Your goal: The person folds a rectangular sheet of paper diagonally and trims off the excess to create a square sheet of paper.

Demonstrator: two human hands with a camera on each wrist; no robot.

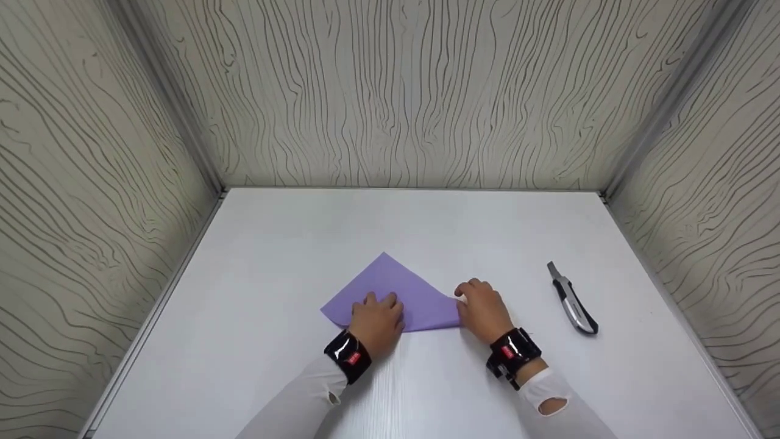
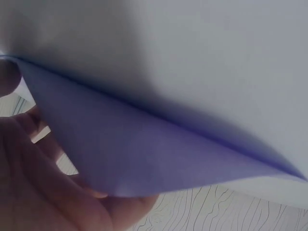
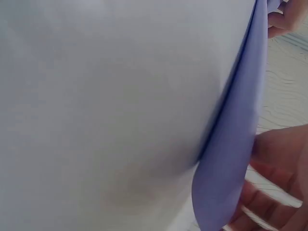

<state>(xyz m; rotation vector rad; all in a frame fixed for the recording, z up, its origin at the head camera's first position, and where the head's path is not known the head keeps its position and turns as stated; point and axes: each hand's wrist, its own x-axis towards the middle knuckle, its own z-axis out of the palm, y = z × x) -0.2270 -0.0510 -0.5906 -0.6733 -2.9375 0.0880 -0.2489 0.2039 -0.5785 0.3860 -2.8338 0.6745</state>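
Relaxed left hand [image 1: 376,326] pressed purple paper [image 1: 390,277]; right hand [image 1: 485,312] pinched its right end.
Neat folding likely called for steady anchoring there.

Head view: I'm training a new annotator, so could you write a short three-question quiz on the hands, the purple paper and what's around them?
1. Multiple choice: where does the utility knife lie?
A) Between the two hands
B) To the right of the right hand
C) Under the left hand

2. True or false: the left hand is well apart from the purple paper.

3. Fill in the gap: the purple paper lies on a ____ table.

Key:
1. B
2. False; the left hand rests on the purple paper.
3. white
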